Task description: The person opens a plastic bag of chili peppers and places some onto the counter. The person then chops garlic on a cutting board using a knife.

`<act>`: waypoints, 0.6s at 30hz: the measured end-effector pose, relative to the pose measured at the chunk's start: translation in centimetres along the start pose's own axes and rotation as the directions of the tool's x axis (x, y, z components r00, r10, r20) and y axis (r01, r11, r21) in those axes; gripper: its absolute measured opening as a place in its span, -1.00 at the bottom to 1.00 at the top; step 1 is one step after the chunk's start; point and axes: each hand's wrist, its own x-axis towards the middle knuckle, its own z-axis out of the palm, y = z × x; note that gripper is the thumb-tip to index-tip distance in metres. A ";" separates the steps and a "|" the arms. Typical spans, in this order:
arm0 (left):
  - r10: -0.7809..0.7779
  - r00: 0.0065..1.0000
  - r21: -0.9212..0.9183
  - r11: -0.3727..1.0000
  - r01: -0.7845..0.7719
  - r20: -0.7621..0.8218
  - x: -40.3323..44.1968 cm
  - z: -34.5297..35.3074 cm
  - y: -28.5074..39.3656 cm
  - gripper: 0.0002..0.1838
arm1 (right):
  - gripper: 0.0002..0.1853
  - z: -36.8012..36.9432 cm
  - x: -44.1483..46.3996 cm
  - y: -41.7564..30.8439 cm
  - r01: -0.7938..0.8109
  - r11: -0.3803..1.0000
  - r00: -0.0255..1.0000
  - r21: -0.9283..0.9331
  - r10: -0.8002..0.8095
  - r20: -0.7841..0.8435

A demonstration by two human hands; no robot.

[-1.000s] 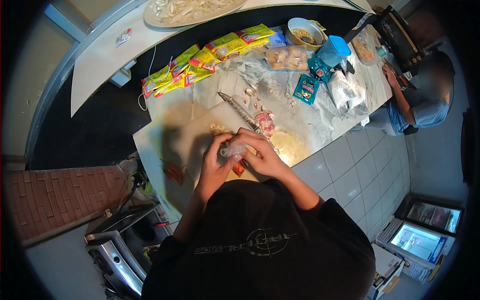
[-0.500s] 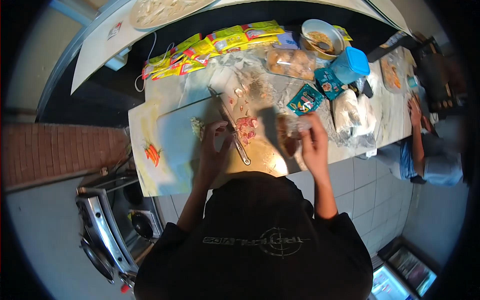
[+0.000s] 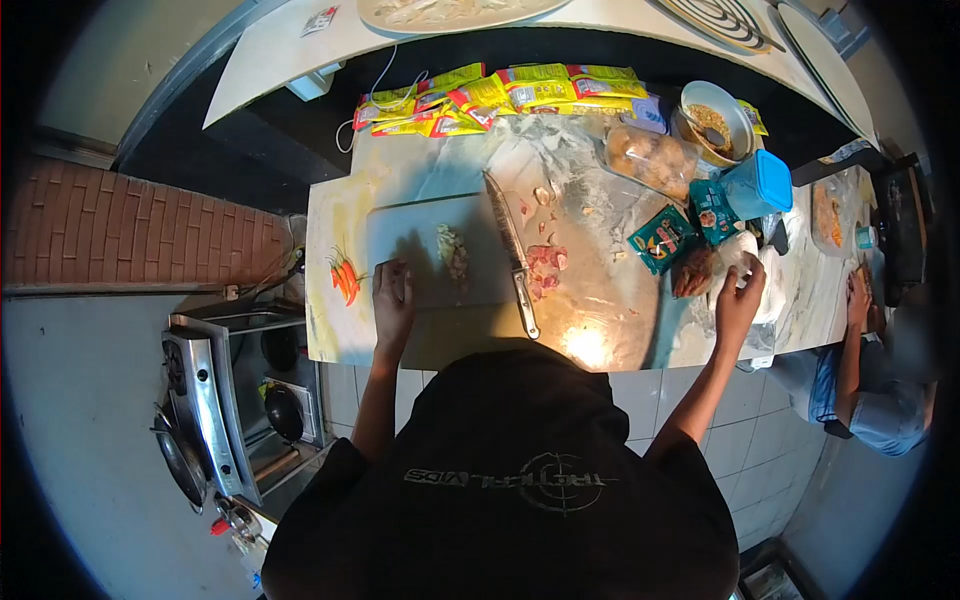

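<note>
Reaches across the near edge of the counter (image 3: pixel 625 315), bare from the right hand's (image 3: pixel 738 303) fingertips leftward to the knife (image 3: pixel 513 250). Hovers with loosely curled left fingers (image 3: pixel 399 272) by the cutting board's (image 3: pixel 425 295) left edge — cannot tell if pinching on the right, beside the lumpy, reddish-brown packet (image 3: pixel 693 272).

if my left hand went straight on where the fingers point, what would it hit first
Your left hand would probably meet the yellow and red plastic packets at the back of the marble counter, past the pale cutting board; its height above the board is unclear.
</note>
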 end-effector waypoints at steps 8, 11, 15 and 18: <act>0.127 0.992 0.083 0.988 -0.128 0.018 1.4 2.2 -3.0 -0.72 | -0.66 6.9 -7.8 -17.5 -0.038 0.993 0.881 0.112 -0.020 0.472; 0.214 0.976 0.089 0.972 -0.218 0.049 1.0 1.3 -2.2 -0.61 | -0.30 10.7 -12.7 -19.9 0.082 0.992 0.703 -0.093 0.009 0.711; 0.319 0.935 0.031 0.944 -0.328 0.156 -1.2 0.2 -2.2 -0.32 | -0.34 13.8 -14.8 -20.7 0.149 0.966 0.678 -0.213 0.057 0.733; 0.310 0.912 0.061 0.939 -0.337 0.268 -1.7 -0.1 -1.8 -0.21 | -0.45 15.0 -14.8 -20.3 0.131 0.961 0.680 -0.243 0.091 0.727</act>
